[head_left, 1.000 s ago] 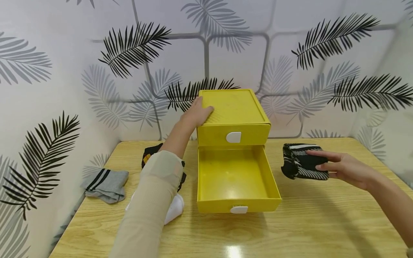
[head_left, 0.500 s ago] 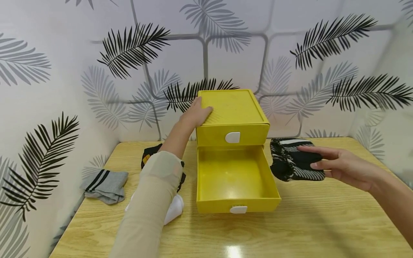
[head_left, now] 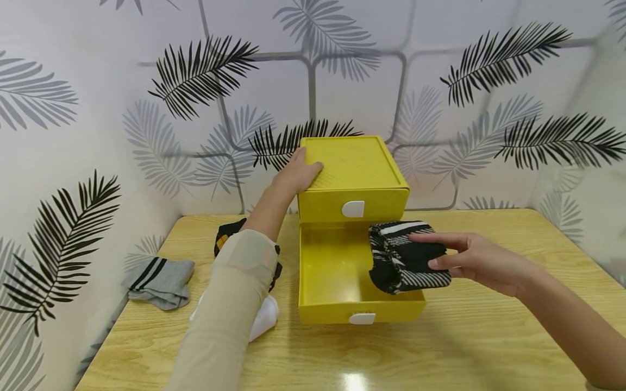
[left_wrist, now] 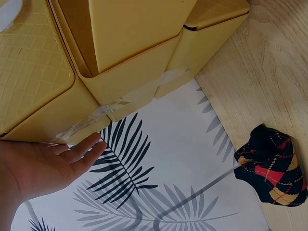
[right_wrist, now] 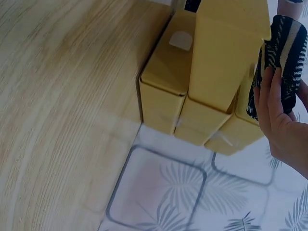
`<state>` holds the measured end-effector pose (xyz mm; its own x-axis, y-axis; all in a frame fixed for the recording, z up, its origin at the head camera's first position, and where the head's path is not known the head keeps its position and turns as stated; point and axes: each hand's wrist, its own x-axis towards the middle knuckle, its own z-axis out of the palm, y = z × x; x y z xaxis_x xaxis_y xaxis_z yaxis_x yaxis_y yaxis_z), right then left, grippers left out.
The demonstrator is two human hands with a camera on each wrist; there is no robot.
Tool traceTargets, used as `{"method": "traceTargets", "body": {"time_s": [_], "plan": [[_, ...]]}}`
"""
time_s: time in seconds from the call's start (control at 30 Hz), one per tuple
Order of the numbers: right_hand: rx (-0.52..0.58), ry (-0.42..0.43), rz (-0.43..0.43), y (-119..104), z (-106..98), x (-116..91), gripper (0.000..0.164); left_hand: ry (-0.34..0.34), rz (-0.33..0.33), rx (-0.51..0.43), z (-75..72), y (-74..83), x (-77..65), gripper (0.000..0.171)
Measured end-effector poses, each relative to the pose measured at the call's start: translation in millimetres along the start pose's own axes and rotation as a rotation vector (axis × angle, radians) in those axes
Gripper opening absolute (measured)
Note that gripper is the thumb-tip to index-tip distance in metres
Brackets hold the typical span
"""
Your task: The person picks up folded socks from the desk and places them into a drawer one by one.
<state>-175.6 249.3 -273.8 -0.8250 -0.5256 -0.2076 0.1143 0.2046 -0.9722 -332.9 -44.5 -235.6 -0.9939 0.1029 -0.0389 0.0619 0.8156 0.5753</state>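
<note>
Folded black-and-white cloth (head_left: 408,260) is pinched at its right end by the right hand (head_left: 481,263), and it hides the right side of the pulled-out lower drawer (head_left: 325,271). Its left end has no support, so it could sag, unfold or catch on the drawer's wall. The left hand (head_left: 298,171), fingers relaxed, rests against the yellow cabinet (head_left: 354,160); too light pressure might let a bump shift it.

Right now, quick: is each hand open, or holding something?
Left hand: open, resting against the yellow box.
Right hand: closed, pinching a folded black-and-white cloth.
</note>
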Motion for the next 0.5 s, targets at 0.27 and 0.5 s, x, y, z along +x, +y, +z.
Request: {"method": "traceTargets", "body": {"time_s": [0.27,0.5], "plan": [[-0.187,0.087,0.010,6,25,19,0.051,-0.005,0.009,-0.011,1.1,0.6,-1.9,0.066],[-0.404,0.144,-0.058,5,40,29,0.048,-0.006,0.008,0.000,0.1,-0.2,-0.3,0.066]]}}
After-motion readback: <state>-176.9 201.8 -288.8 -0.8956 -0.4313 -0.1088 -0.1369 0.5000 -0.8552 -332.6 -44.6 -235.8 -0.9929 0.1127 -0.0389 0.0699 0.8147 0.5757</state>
